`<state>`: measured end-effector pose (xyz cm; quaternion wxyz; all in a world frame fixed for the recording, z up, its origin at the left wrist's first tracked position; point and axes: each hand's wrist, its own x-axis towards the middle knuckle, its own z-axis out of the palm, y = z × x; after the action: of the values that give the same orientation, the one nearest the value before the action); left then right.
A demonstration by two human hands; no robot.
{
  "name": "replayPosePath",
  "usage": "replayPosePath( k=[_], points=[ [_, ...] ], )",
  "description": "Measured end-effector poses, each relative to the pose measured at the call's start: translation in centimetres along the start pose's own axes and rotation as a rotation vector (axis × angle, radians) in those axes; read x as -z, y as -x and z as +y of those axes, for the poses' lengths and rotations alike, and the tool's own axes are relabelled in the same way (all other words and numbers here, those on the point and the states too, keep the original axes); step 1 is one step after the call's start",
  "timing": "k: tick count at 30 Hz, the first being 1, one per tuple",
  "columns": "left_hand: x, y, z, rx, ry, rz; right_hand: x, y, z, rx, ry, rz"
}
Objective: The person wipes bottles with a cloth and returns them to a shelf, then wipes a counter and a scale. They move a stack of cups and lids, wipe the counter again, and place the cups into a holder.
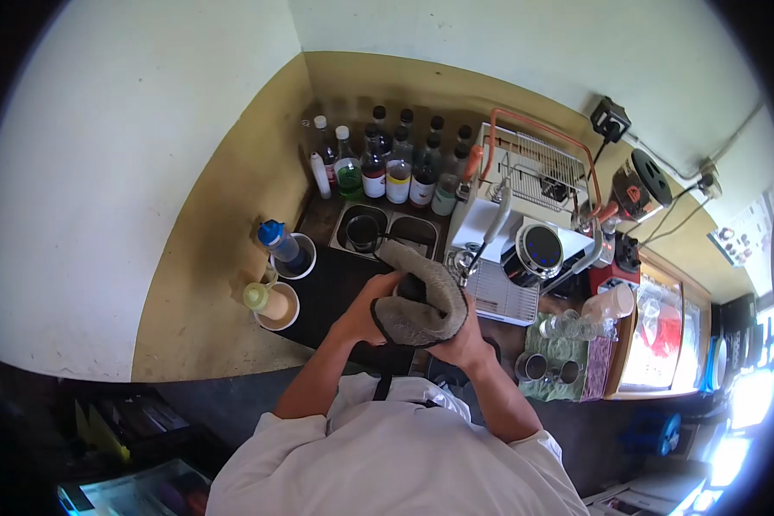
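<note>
Both hands are closed on a grey cloth (pixel 428 297), held above the front edge of the counter (pixel 331 279). The left hand (pixel 365 314) curls against its left side, and the right hand (pixel 466 340) cups it from below, fingers pressed in. The cloth is bunched around a dark item (pixel 407 288) that I cannot identify. For a good wipe, it seems best to let one hand hold firm while the other turns the cloth, keeping it over the counter. Two white cups (pixel 279 311) stand at the left edge. Metal tubs (pixel 365 228) and bottles (pixel 387 172) line the back, and a coffee machine (pixel 525 249) stands right.
</note>
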<state>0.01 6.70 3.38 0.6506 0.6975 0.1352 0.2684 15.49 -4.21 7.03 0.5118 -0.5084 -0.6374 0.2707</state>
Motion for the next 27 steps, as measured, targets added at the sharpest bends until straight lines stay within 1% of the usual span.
replayPosePath(
  k=[2,4,7,9,10,11,13,16,18,20,21,22,23,25,27],
  points=[
    [0.1,0.3,0.1,-0.085,-0.053,0.043,-0.9,0.6,-0.3,-0.055,-0.038,0.034],
    [0.0,1.1,0.4,-0.126,-0.096,0.067,-0.9,0.8,-1.0,0.097,0.172,0.085],
    [-0.9,1.5,1.5,-0.017,-0.15,0.122,-0.9,1.1,-1.4,0.252,0.333,0.188],
    [-1.4,1.7,1.2,0.052,-0.137,0.143,-1.1,2.0,-0.7,0.286,0.344,0.257],
    [-1.7,1.8,0.9,0.074,-0.135,0.15,-0.9,2.0,-1.2,0.336,0.351,0.286],
    [-1.7,1.7,-0.1,0.071,-0.145,0.152,-1.0,2.3,-0.9,0.343,0.341,0.3],
    [-2.1,1.6,-0.1,0.072,-0.189,0.157,-1.1,2.7,-0.2,0.366,0.315,0.314],
    [-3.0,1.9,0.3,0.11,-0.281,0.156,-0.4,3.3,-1.5,0.053,0.259,0.174],
    [-3.3,2.4,-1.4,0.147,-0.325,0.18,0.5,3.9,-1.3,0.086,0.283,0.143],
    [-3.6,3.7,-4.3,0.156,-0.352,0.253,0.9,4.9,-0.6,0.162,0.349,0.193],
    [-3.7,3.9,-5.3,0.157,-0.36,0.309,1.4,5.5,-0.5,0.007,0.227,0.177],
    [-4.4,2.8,-5.1,0.137,-0.346,0.177,2.3,6.5,-0.4,-0.148,0.107,0.174],
    [-4.3,2.3,-4.3,0.121,-0.342,0.085,2.5,6.7,-0.2,-0.281,-0.034,0.14],
    [-4.5,1.7,-2.7,0.179,-0.308,0.051,3.5,7.7,1.0,-0.248,-0.239,0.219],
    [-5.3,1.8,-1.5,0.327,-0.233,0.186,4.6,8.4,1.6,-0.315,-0.651,0.254]
  ],
)
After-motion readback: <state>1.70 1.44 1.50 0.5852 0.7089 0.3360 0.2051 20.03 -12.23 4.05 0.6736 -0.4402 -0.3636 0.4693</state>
